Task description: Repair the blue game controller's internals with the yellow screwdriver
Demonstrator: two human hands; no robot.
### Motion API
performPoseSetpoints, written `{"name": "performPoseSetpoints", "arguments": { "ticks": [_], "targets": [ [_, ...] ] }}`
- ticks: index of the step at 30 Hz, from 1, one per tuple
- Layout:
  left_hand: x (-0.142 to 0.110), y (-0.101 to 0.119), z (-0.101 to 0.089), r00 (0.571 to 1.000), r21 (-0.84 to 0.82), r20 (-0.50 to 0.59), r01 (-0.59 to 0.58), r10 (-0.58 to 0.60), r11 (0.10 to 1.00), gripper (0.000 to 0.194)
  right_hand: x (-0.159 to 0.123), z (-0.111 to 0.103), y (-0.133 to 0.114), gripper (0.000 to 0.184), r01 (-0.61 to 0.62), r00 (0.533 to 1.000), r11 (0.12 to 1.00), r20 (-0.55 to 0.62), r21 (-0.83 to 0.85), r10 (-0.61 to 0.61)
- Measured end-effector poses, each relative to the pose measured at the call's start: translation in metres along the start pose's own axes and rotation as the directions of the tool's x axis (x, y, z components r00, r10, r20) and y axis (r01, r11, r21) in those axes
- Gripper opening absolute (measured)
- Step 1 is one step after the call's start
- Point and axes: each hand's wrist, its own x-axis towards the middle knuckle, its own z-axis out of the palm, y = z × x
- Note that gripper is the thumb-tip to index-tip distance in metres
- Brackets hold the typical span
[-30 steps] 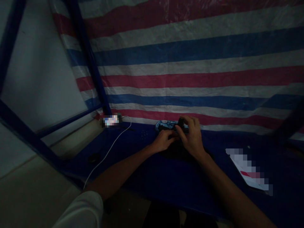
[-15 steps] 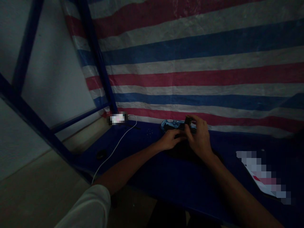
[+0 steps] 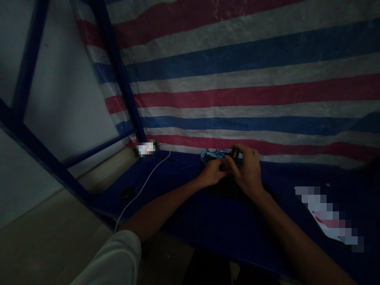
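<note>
The scene is very dark. My left hand [image 3: 212, 174] and my right hand [image 3: 246, 170] meet over a dark blue table [image 3: 208, 221], fingers curled together on a small dark object [image 3: 234, 153] that I cannot make out clearly. Just behind the hands lies a light blue patterned item [image 3: 212, 155] against the striped tarp. A dark shape lies on the table under the hands.
A red, white and blue striped tarp [image 3: 237, 79] hangs behind the table. A blurred device [image 3: 145, 148] with a white cable [image 3: 142, 186] sits at the back left corner. Blurred papers [image 3: 326, 215] lie at the right. Blue metal frame bars [image 3: 118, 71] stand left.
The view shifted slightly; my hands stayed together on the small dark object, with the left hand closing in a little toward the right.
</note>
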Motion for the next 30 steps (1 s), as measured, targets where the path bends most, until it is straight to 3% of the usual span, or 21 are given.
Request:
{"name": "performPoseSetpoints", "arguments": {
  "ticks": [3,7,10,15,20,25,30],
  "targets": [
    [0.001,0.002,-0.002,1.000,0.023,0.001,-0.016,0.016,1.000,0.035,-0.001,0.000,0.000,0.035,-0.023,1.000,1.000,0.003,0.013,0.023],
    [-0.002,0.007,-0.010,0.989,0.032,0.084,-0.125,0.122,0.992,0.028,-0.001,-0.001,-0.002,0.042,-0.027,0.999,0.999,0.031,0.029,0.026],
    [-0.004,0.008,-0.012,0.988,0.016,0.126,-0.095,0.093,0.995,0.019,0.000,-0.002,-0.003,0.045,-0.017,0.998,1.000,0.054,0.023,0.016],
    [-0.004,0.007,-0.010,0.996,-0.071,0.087,-0.032,0.038,0.997,0.023,0.001,-0.003,-0.004,0.050,0.017,0.999,1.000,0.043,0.016,-0.017],
    [0.000,0.003,-0.004,0.996,-0.111,0.084,-0.002,0.011,0.994,0.034,0.001,-0.002,-0.002,0.053,-0.074,0.997,0.997,0.022,0.002,0.074],
    [0.003,0.000,0.002,1.000,-0.041,0.018,0.016,-0.015,0.999,0.039,-0.001,0.002,0.004,0.056,-0.118,0.992,0.992,-0.026,0.052,0.120],
    [0.001,0.010,-0.006,0.999,0.062,0.041,-0.039,0.036,0.997,0.029,0.000,0.000,0.002,0.042,-0.112,0.993,0.989,-0.034,0.099,0.115]
  ]
}}
